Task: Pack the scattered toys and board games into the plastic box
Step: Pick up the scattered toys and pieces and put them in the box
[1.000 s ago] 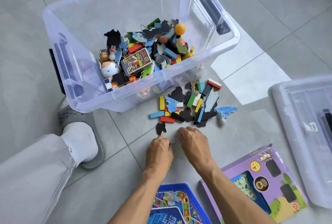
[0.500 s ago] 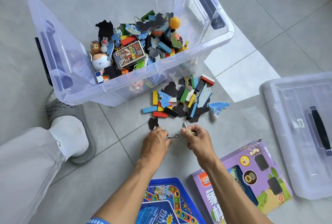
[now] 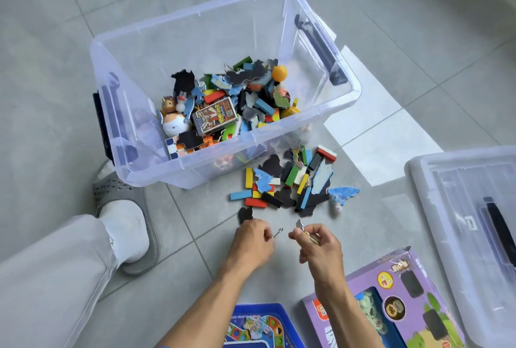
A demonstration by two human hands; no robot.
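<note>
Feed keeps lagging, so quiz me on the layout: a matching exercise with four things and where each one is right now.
Things:
1. orange ball
2. small metal piece
3. purple game box
4. black puzzle piece

Places:
A. on the floor just beyond the left hand
B. inside the clear plastic box
C. pinched in the left hand
D. on the floor under the right forearm

Pairs: 1-B, 2-C, 3-D, 4-A

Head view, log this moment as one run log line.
left hand: pinches small metal piece | right hand: holds small toy pieces | plastic box: partly filled | loose pile: on floor
</note>
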